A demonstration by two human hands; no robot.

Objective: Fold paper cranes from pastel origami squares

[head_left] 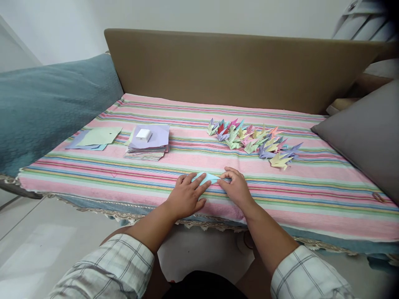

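A small piece of light blue folded paper (210,177) lies on the striped cloth (131,182) in front of me, narrowing to a point on its right side. Flat over its left part rests my left hand (188,195), fingers spread and pressing it down. My right hand (236,187) pinches the pointed right end between thumb and forefinger, and those fingertips partly hide the tip. Beyond my right hand stand several folded paper cranes (233,139) in many colours, grouped in rows.
Left of centre, a small white box (144,135) sits on a stack of coloured paper (148,153). Loose paper sheets (99,136) lie farther left. A blue-covered armrest (56,104) bounds the left, a grey cushion (368,133) the right, a brown backrest (218,70) the rear.
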